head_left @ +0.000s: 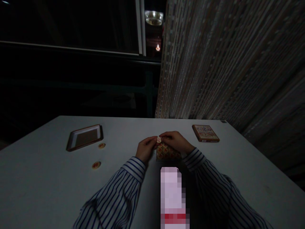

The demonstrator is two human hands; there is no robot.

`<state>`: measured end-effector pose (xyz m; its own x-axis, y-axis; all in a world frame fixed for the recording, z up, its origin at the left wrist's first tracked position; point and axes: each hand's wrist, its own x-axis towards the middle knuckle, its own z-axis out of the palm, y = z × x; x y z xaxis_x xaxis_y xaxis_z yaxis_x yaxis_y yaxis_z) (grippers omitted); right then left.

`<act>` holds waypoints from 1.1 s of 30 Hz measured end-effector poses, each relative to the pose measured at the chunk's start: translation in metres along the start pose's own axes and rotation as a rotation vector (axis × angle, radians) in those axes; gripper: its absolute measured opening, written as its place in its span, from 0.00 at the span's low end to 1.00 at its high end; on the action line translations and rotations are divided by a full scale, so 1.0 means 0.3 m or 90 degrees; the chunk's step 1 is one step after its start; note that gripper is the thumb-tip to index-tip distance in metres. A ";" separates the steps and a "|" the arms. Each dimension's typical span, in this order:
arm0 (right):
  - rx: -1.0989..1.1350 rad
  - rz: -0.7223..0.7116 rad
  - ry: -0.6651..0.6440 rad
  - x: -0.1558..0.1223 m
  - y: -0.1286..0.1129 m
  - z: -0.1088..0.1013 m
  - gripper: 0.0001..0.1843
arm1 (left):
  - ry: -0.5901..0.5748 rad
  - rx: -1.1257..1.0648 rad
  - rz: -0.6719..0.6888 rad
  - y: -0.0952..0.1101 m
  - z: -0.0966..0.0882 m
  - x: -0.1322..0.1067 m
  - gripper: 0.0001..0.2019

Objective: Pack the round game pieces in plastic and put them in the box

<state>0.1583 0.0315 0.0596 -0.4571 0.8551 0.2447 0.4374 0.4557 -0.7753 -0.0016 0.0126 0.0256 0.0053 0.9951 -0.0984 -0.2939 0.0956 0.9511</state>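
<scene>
My left hand (144, 148) and my right hand (176, 141) meet at the middle of a pale table (47, 184). Together their fingertips pinch one small round disc (159, 139) with a red mark. Just below the disc, between both hands, sits a patterned cluster of more discs (166, 152), red and cream. Both wrists wear striped sleeves. Two loose discs lie to the left, one (102, 145) near the tray and one (96, 165) closer to me.
A shallow tray with a brown rim (84, 137) lies at the left back of the table. A flat box lid with a printed picture (205, 133) lies at the right back. A woven curtain (226, 63) hangs behind. The room is dark.
</scene>
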 end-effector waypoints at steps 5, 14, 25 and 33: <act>-0.062 -0.036 -0.006 -0.009 -0.013 0.003 0.13 | 0.028 -0.011 0.028 -0.009 0.003 -0.002 0.16; -0.198 -0.089 -0.020 0.008 -0.053 -0.015 0.13 | 0.048 -0.034 0.046 -0.004 0.011 -0.005 0.15; -0.255 -0.083 -0.072 0.031 -0.040 -0.030 0.14 | 0.054 -0.025 0.073 -0.032 -0.005 0.012 0.15; -0.293 -0.049 -0.072 0.028 -0.032 -0.051 0.15 | 0.109 0.108 0.129 -0.061 -0.019 0.017 0.13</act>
<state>0.1622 0.0380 0.0781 -0.5718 0.7937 0.2074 0.6843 0.6009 -0.4130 -0.0015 0.0157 0.0060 -0.2021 0.9773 0.0636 -0.1089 -0.0869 0.9902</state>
